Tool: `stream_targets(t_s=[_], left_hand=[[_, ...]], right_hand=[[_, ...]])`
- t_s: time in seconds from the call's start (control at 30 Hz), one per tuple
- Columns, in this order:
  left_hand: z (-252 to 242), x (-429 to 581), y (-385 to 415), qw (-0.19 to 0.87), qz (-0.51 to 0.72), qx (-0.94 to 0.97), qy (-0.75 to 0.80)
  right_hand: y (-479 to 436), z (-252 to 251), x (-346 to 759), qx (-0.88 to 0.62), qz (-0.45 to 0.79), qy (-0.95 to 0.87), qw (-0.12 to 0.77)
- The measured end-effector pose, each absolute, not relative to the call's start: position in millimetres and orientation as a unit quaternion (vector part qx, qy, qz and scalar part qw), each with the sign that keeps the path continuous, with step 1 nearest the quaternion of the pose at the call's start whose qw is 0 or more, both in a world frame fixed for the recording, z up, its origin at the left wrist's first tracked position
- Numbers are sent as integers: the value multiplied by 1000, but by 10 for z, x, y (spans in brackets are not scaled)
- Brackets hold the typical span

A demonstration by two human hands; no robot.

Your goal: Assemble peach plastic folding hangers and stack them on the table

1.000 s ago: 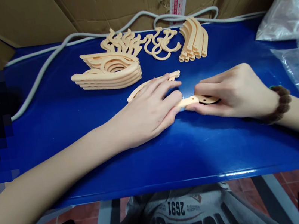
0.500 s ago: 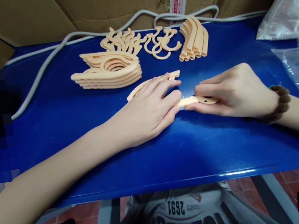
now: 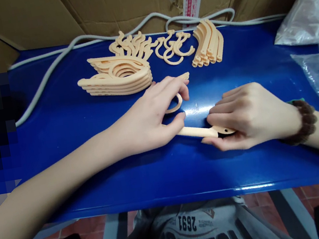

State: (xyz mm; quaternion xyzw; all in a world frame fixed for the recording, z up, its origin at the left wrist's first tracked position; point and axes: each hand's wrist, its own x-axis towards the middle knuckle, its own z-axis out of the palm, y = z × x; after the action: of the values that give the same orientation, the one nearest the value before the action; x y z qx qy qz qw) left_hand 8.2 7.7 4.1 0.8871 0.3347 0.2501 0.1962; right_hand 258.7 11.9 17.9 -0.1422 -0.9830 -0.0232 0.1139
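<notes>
My left hand [image 3: 159, 115] curls over a beige plastic hanger part; its curved loop [image 3: 177, 103] shows between the thumb and fingers, and a tip [image 3: 185, 75] sticks out past the fingers. A beige bar [image 3: 199, 131] runs from under my left thumb to my right hand [image 3: 242, 116], which is closed on its right end. At that end is a flat piece with a small dark hole [image 3: 226, 130]. The left palm hides where bar and loop meet, so I cannot tell whether they are one piece.
Behind my left hand lies a stack of beige hanger parts [image 3: 117, 81]. Further back are wavy pieces [image 3: 132, 45], loose hooks [image 3: 172, 48] and curved tubes [image 3: 207, 43]. A white cable [image 3: 49, 70] runs along cardboard boxes [image 3: 117, 5]. Plastic bags [image 3: 308, 11] lie at right on the blue table [image 3: 127, 181].
The bar has come toward me and more of it shows. My right hand has moved nearer me with it. My left thumb and fingers have spread apart, uncovering the loop.
</notes>
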Motion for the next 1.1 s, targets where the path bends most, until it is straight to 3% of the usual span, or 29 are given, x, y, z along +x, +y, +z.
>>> stream_targets(t_s=[0.37, 1.1], left_hand=[[24, 26, 162, 221, 259, 878, 336], [-47, 17, 205, 166, 296, 870, 359]], right_hand=[[164, 192, 2554, -128, -5, -987, 99], [155, 177, 2531, -117, -20, -987, 109]])
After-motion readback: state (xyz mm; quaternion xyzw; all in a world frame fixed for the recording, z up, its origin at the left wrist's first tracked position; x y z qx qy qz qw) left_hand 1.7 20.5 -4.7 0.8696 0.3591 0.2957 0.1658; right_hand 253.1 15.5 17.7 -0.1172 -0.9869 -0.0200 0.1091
